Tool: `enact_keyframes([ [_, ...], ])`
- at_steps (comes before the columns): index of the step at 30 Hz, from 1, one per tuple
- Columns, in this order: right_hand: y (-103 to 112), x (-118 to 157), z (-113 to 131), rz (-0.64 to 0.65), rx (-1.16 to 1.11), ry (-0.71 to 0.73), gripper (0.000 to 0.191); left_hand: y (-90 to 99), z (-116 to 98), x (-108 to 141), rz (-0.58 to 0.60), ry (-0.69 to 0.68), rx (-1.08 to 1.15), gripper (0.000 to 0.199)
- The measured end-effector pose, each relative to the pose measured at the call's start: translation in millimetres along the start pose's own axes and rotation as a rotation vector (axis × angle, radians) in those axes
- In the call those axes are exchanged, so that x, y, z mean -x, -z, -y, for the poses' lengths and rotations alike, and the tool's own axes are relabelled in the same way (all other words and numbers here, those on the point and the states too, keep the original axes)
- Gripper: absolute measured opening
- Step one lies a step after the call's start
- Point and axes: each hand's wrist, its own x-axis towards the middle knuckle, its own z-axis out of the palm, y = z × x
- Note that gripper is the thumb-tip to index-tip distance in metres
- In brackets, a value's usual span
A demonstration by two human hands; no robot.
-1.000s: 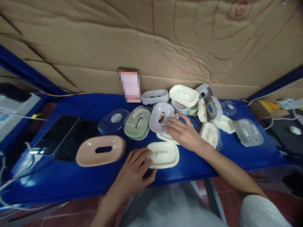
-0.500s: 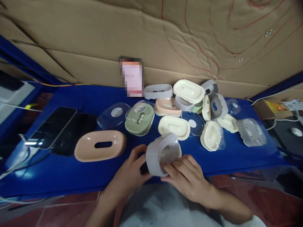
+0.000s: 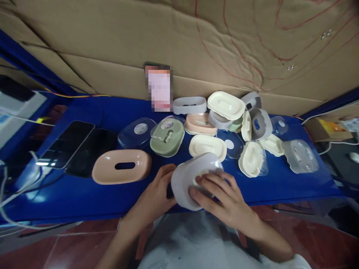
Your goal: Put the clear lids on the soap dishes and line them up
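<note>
A light grey oval plastic tissue box [image 3: 183, 183] is held tilted above the table's front edge, between both hands. My left hand [image 3: 158, 192] grips its left side, thumb below and fingers partly hidden behind it. My right hand [image 3: 221, 196] is on its right side, fingertips pressed on the broad face around an opening where something pale shows. Just beyond lies a cream oval tray [image 3: 206, 145]. On the left sits a peach oval piece [image 3: 102, 168] with a slot, and a green slotted box [image 3: 165, 144] under a clear lid [image 3: 158, 130] stands behind my left hand.
Farther back, cream, grey and peach pieces are piled, with a grey shell [image 3: 263, 125] on its side. A clear-topped grey box [image 3: 300, 157] is at right. Two dark devices, including a tablet [image 3: 67, 144], lie at left. A phone [image 3: 159, 89] leans against the cardboard [image 3: 112, 45].
The grey box has been turned so its broad face shows instead of its hollow side. My right fingers have moved from its rim onto that face. The view has shifted slightly.
</note>
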Motion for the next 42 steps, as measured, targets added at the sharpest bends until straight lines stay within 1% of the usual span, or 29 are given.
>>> enact_keyframes([
  [2, 3.0, 5.9, 1.2, 0.072, 0.052, -0.039, 0.045, -0.9, 2.3, 1.6, 0.003, -0.062, 0.023, 0.061],
  [3, 1.5, 7.5, 1.4, 0.12, 0.075, -0.055, 0.045, -1.1, 3.0, 2.0, -0.01, -0.081, 0.029, 0.063],
  [4, -2.1, 8.1, 1.2, 0.163, 0.085, -0.062, 0.045, -1.0, 3.2, 1.9, -0.031, -0.091, 0.024, 0.067],
  [6, -14.1, 6.2, -0.1, 0.21, 0.067, -0.048, 0.043, 0.0, 1.9, 0.6, -0.066, -0.133, -0.024, 0.073],
  [8, -27.7, 1.7, -1.9, 0.216, 0.017, -0.023, 0.041, 1.6, -0.9, -2.0, -0.061, -0.223, -0.12, 0.071],
  [10, -36.9, -2.7, -4.1, 0.2, -0.023, -0.011, 0.038, 3.2, -4.1, -5.1, -0.011, -0.314, -0.214, 0.069],
  [12, -37.9, -3.4, -8.3, 0.178, -0.059, 0.006, 0.035, 4.2, -6.7, -7.9, 0.02, -0.351, -0.274, 0.07],
  [14, -31.3, 1.7, -17.2, 0.113, -0.082, 0.004, 0.034, 4.8, -8.8, -9.8, 0.008, -0.362, -0.315, 0.067],
  [15, -26.3, 6.3, -24.2, 0.049, -0.063, -0.036, 0.033, 5.0, -9.8, -10.5, -0.006, -0.368, -0.331, 0.063],
  [16, -21.0, 11.7, -32.8, -0.021, -0.011, -0.112, 0.033, 5.2, -10.7, -11.0, -0.017, -0.373, -0.339, 0.058],
  [18, -11.9, 22.9, -53.5, -0.125, 0.172, -0.34, 0.032, 5.7, -12.5, -11.4, -0.014, -0.375, -0.329, 0.052],
  [19, -8.6, 27.6, -64.4, -0.134, 0.259, -0.438, 0.03, 5.9, -13.3, -11.4, -0.005, -0.371, -0.315, 0.051],
  [20, -6.0, 31.1, -74.8, -0.114, 0.312, -0.499, 0.027, 6.2, -14.0, -11.3, 0.005, -0.368, -0.299, 0.051],
  [22, -2.4, 33.8, -91.1, -0.052, 0.282, -0.509, 0.02, 6.7, -15.3, -11.0, 0.023, -0.361, -0.266, 0.05],
  [23, -0.7, 33.3, -96.2, -0.047, 0.217, -0.497, 0.02, 7.1, -15.9, -10.9, 0.031, -0.359, -0.247, 0.049],
  [24, 1.3, 31.8, -99.0, -0.069, 0.139, -0.499, 0.02, 7.6, -16.6, -10.9, 0.036, -0.359, -0.229, 0.048],
  [26, 6.5, 27.5, -99.3, -0.196, -0.022, -0.58, 0.019, 8.8, -18.1, -11.0, 0.049, -0.353, -0.199, 0.046],
  [29, 17.0, 22.7, -93.8, -0.506, -0.293, -0.773, 0.023, 10.8, -20.0, -11.4, 0.063, -0.322, -0.171, 0.051],
  [31, 24.1, 23.0, -90.7, -0.733, -0.511, -0.838, 0.025, 11.1, -19.9, -10.8, 0.066, -0.298, -0.154, 0.06],
  [32, 26.7, 24.1, -89.4, -0.822, -0.625, -0.853, 0.026, 10.6, -19.2, -10.0, 0.063, -0.284, -0.148, 0.065],
  [33, 28.1, 25.7, -87.8, -0.878, -0.736, -0.865, 0.027, 9.9, -18.2, -9.1, 0.059, -0.268, -0.143, 0.07],
  [34, 27.8, 27.3, -85.6, -0.893, -0.843, -0.886, 0.029, 8.9, -17.0, -8.0, 0.054, -0.254, -0.137, 0.075],
  [35, 25.6, 28.7, -82.6, -0.869, -0.936, -0.914, 0.03, 7.8, -15.6, -6.9, 0.049, -0.244, -0.13, 0.081],
  [36, 21.3, 29.7, -78.7, -0.816, -1.004, -0.946, 0.031, 6.8, -14.3, -6.0, 0.045, -0.24, -0.122, 0.085],
  [38, 7.5, 30.0, -68.2, -0.681, -1.064, -0.984, 0.033, 5.6, -12.6, -4.9, 0.042, -0.249, -0.111, 0.089],
  [40, -8.8, 28.7, -55.7, -0.556, -1.014, -0.964, 0.036, 5.8, -12.3, -5.1, 0.051, -0.266, -0.119, 0.087],
  [42, -21.4, 27.3, -43.2, -0.446, -0.845, -0.88, 0.042, 6.8, -13.2, -5.9, 0.069, -0.281, -0.15, 0.079],
])
